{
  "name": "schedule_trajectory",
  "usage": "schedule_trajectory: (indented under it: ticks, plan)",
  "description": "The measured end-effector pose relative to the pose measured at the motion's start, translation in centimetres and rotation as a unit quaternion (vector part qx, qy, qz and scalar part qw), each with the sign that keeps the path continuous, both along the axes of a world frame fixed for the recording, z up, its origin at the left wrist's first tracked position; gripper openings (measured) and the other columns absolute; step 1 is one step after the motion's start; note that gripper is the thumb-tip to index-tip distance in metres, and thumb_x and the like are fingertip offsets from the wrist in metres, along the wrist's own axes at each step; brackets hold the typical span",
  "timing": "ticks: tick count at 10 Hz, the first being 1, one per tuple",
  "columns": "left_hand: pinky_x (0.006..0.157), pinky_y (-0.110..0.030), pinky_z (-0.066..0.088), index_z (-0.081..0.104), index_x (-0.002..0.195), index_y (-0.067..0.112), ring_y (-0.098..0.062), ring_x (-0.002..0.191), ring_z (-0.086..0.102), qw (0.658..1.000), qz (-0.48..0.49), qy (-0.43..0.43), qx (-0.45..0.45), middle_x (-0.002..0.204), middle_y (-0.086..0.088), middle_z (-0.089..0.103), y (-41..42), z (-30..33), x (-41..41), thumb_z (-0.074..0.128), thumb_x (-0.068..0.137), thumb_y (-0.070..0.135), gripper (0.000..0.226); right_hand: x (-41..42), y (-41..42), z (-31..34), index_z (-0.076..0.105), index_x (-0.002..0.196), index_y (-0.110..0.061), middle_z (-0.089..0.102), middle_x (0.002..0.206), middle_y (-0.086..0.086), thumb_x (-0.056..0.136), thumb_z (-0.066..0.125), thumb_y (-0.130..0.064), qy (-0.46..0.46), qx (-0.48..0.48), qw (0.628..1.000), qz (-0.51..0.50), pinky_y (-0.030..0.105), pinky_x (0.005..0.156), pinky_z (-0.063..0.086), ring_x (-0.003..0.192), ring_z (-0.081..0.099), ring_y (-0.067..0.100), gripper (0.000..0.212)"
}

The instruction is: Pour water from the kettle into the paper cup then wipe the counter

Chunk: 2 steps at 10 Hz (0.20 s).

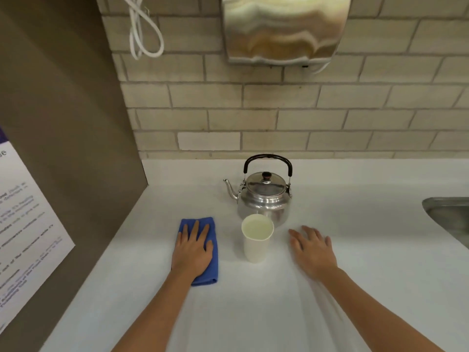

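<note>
Counter (pixel 253 313): white, bare in front of the person; no spill or puddle can be made out on it.
Kettle (pixel 264 196): stainless steel, upright near the tiled wall, lid seated, black handle raised, spout pointed to the left. It is not held by either hand.
Paper cup (pixel 256 238): white, upright, set just in front of the kettle and overlapping its lower body in the view. Whether the pale interior is water or bare paper cannot be told.
Cloth (pixel 201 250): blue, folded into a long rectangle, laid flat on the counter to the left of the cup and apart from it.
Left hand (pixel 194 250): laid palm-down on the cloth, fingers spread and flat; the cloth is pressed rather than pinched.
Right hand (pixel 313 251): palm-down low over the counter to the right of the cup, fingers spread, nothing held; slightly blurred, so contact with the surface cannot be confirmed.
Sink (pixel 449 217): steel rim seen at the far right edge.
Step in hand: judged to be either the outset, before the pour, or the start of wiping; the unread cup level leaves this open.
Next move, if pouring remains: the kettle handle is to be gripped from above by the right hand and the spout brought over the cup rim.
Next move, if wiping: the cloth is to be swept under steady pressure, clear of the light cup, which could be tipped easily.
</note>
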<state>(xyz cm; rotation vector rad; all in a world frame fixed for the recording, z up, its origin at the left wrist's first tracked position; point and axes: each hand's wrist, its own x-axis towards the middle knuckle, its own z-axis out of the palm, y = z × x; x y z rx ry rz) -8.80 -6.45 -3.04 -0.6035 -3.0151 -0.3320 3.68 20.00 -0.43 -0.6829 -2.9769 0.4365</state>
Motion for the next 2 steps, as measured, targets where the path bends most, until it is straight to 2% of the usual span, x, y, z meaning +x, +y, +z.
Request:
schedule_trajectory:
  ticks: [1, 2]
  plan:
    - [0.118, -0.041, 0.005, 0.008, 0.146, 0.023, -0.030, 0.144, 0.007, 1.000, -0.010, -0.014, -0.018, 0.158, -0.006, 0.008, -0.2, -0.1, -0.8, 0.023, 0.096, 0.037, 0.053, -0.4, 0.5, 1.1, 0.038, 0.135, -0.037, 0.036, 0.147, 0.000, 0.097, 0.023, -0.039, -0.019, -0.020, 0.999, -0.017, 0.050, 0.114, 0.008, 0.137, 0.028, 0.022, 0.041]
    - [0.119, -0.042, 0.005, 0.008, 0.146, 0.022, -0.030, 0.144, 0.006, 0.999, -0.019, -0.042, 0.029, 0.158, -0.005, 0.007, 0.3, 1.5, -1.3, 0.023, 0.097, 0.034, 0.052, -1.3, 1.0, 3.4, 0.038, 0.136, -0.036, 0.038, 0.146, 0.002, 0.097, 0.025, -0.041, 0.030, -0.019, 0.999, -0.032, 0.052, 0.114, 0.011, 0.136, 0.031, 0.022, 0.042]
